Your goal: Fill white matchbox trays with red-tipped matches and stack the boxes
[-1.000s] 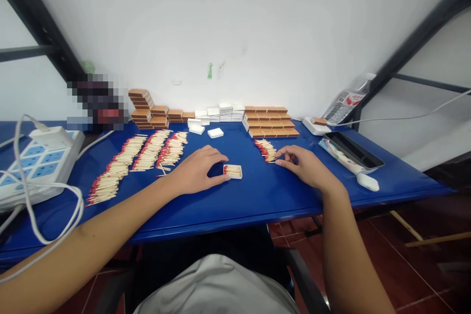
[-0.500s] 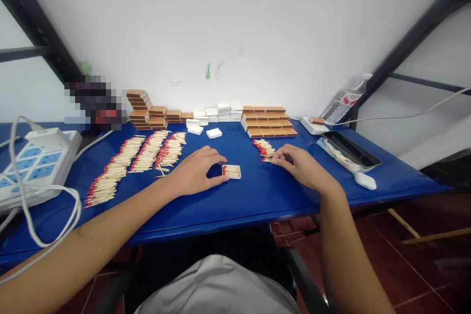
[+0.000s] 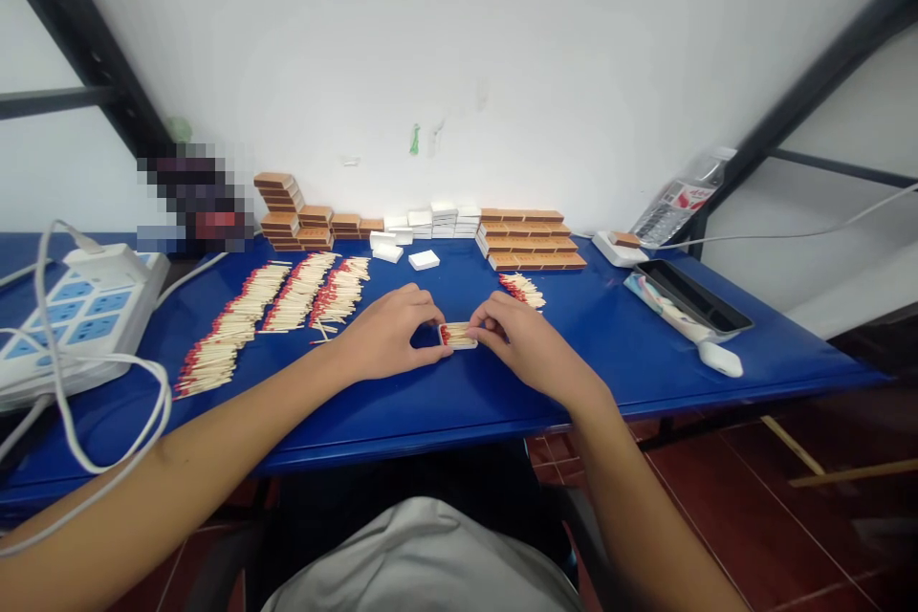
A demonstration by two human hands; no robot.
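A small white matchbox tray (image 3: 456,336) with red-tipped matches in it lies on the blue table (image 3: 445,402). My left hand (image 3: 391,335) grips the tray's left end with curled fingers. My right hand (image 3: 520,342) is closed at the tray's right end, fingertips pinched over the matches inside. A small heap of loose matches (image 3: 522,289) lies just behind my right hand. Long rows of matches (image 3: 276,306) stretch to the left of my left hand.
Brown matchbox sleeves (image 3: 529,238) and white trays (image 3: 430,222) are stacked along the wall. A white power strip (image 3: 72,316) with cables sits at the left. At the right lie a black tray (image 3: 692,295), a white mouse-like object (image 3: 719,358) and a plastic bottle (image 3: 681,201).
My right hand has left the small heap of matches and moved left to the tray. My left hand has stayed on the tray.
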